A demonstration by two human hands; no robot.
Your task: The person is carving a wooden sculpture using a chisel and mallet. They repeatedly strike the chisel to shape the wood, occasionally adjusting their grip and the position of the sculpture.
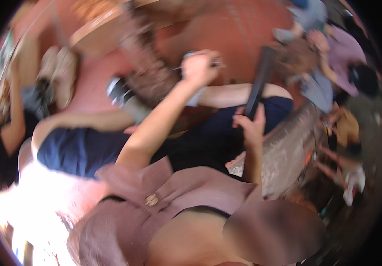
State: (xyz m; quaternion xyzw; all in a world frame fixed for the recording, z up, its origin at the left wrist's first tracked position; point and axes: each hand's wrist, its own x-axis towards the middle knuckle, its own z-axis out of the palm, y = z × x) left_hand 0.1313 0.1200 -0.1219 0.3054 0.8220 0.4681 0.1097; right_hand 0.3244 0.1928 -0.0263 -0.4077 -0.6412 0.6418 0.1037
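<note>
My left hand (201, 68) is raised over my crossed legs, fingers closed round a small tool (188, 55). Only dark and silvery bits of it show on either side of the fist, and blur hides its kind. Below and left of that hand stands a rough brown log-like piece (144, 57), its lower end between my legs, near my shoe (121, 91). To the right, my right hand (250, 123) grips the lower end of a long, straight black bar (261, 77), which points up and away over my right knee. The bar is apart from the brown piece.
A pale curved wooden piece (95, 31) with orange-brown bits lies at the far left on the reddish floor (226, 26). Close on my left sits a person with light shoes (64, 77). Several people, one in a purple shirt (346, 53), sit along the right.
</note>
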